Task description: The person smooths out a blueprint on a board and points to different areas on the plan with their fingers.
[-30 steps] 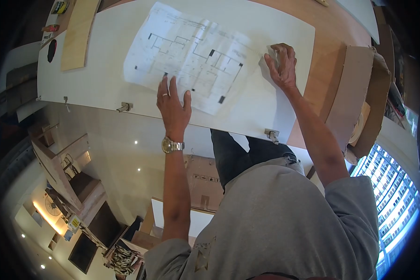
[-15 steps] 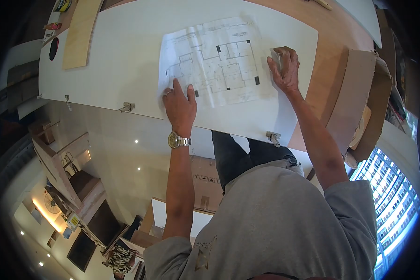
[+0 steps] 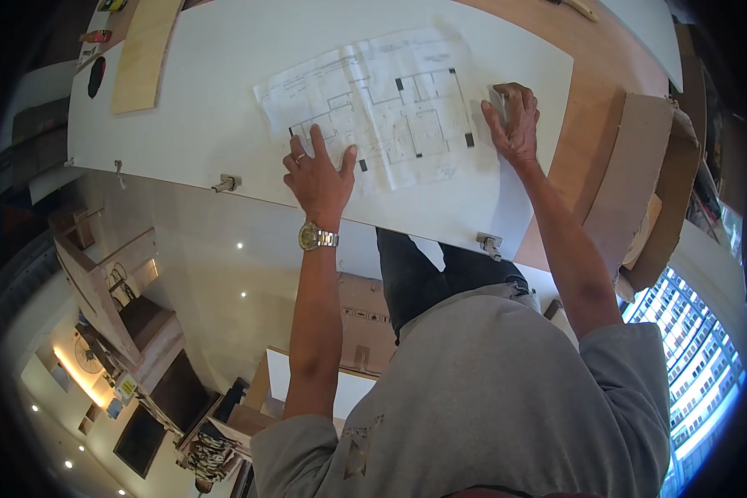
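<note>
A creased paper floor plan [image 3: 382, 116] lies unfolded on a white panel [image 3: 216, 91]. My left hand [image 3: 317, 173] rests on the plan's lower left part with fingers spread; it wears a ring, and a metal watch [image 3: 318, 237] is on the wrist. To the right of the sheet, my right hand [image 3: 515, 124] stands over the panel, apart from the paper. Its fingers are curved and parted, with nothing visible in them. Metal hinges [image 3: 227, 183] sit along the panel's near edge, another hinge [image 3: 490, 246] lying nearer my right forearm.
A plywood strip [image 3: 147, 58] lies on the panel's left, beside a black oval thing [image 3: 96, 76]. An open cardboard box [image 3: 631, 166] stands at the right. A brush [image 3: 579, 8] lies at the far edge. Below left are wooden furniture pieces [image 3: 116, 290].
The left part of the floor plan has opened out further to the left. My left hand has spread its fingers more on it. My right hand has hardly moved.
</note>
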A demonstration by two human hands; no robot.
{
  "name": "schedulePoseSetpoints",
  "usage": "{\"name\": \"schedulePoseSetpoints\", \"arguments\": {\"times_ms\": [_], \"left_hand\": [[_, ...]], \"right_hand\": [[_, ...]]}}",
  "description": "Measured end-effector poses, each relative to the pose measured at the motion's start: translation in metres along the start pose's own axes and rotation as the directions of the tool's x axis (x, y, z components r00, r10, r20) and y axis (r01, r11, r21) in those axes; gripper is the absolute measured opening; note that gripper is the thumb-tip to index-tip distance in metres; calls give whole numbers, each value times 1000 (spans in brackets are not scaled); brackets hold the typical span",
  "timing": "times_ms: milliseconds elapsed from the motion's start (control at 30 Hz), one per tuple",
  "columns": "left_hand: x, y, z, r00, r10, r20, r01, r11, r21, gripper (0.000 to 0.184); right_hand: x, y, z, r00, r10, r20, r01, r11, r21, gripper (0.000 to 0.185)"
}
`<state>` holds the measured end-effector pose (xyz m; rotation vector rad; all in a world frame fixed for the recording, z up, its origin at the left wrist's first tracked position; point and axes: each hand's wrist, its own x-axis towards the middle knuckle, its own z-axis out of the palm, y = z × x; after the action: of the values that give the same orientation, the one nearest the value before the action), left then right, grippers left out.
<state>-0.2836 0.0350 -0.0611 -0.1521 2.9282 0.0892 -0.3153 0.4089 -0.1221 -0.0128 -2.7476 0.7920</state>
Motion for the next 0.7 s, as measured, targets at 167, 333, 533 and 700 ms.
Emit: {"name": "schedulePoseSetpoints", "arguments": {"times_ms": [167, 333, 533, 700], "left_hand": [[12, 11, 14, 993, -118, 12, 119, 992, -50, 87], [16, 8, 12, 997, -77, -7, 76, 995, -63, 88], [10, 3, 24, 999, -19, -43, 18, 999, -36, 88], [-3, 11, 12, 998, -56, -33, 51, 992, -117, 83]], "right_hand": [[0, 3, -1, 1000, 14, 5, -15, 999, 35, 46], [1, 6, -3, 999, 45, 27, -48, 992, 119, 49], [-2, -8, -6, 1000, 3, -17, -3, 1000, 30, 57], [-5, -17, -3, 995, -67, 80, 82, 974, -210, 57]]}}
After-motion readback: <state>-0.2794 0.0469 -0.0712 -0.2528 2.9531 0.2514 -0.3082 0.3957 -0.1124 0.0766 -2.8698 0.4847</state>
